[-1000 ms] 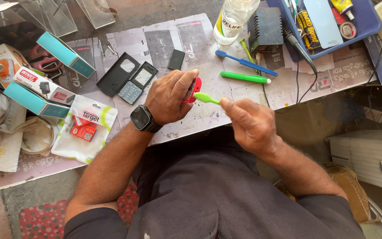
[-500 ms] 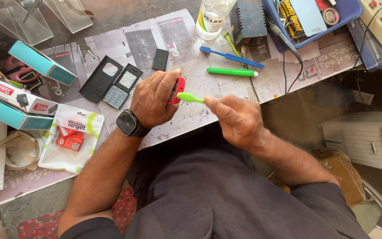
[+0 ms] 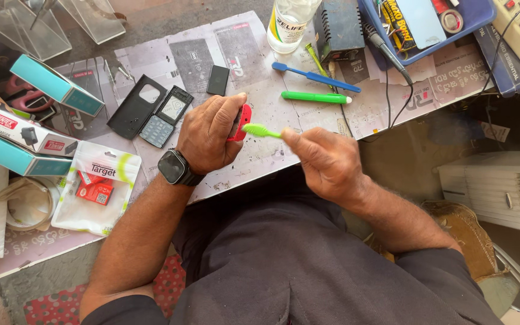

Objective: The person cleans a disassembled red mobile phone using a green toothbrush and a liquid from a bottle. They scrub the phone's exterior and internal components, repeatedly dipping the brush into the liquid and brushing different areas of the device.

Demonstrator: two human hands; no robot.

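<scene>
The red phone part [image 3: 240, 122] is taken as the landmark; it is held above the paper-covered table [image 3: 254, 162], near its front edge. It is enclosed by the left hand [image 3: 212, 133], fingers curled shut around it, so that only its right edge remains visible. A smartwatch [image 3: 176, 167] is worn on that wrist.

The green toothbrush [image 3: 261, 130] is gripped at its handle by the right hand [image 3: 326, 161], thumb and fingers closed tight — the bristle head is placed against the exposed edge of the red part.

Left of the red part, a keypad phone [image 3: 165, 115] is laid face up on the table, with a black back cover [image 3: 136, 106] touching its left side. A small black battery [image 3: 218, 80] is placed behind the red part. Behind and to the right, a green pen-shaped tool [image 3: 315, 97] and a blue toothbrush [image 3: 315, 77] are laid near each other. Farther behind, a clear bottle [image 3: 289, 23] is stood upright. Well to the left, a plastic pouch [image 3: 96, 186] and teal boxes [image 3: 55, 84] are laid — their contents cannot be told.
</scene>
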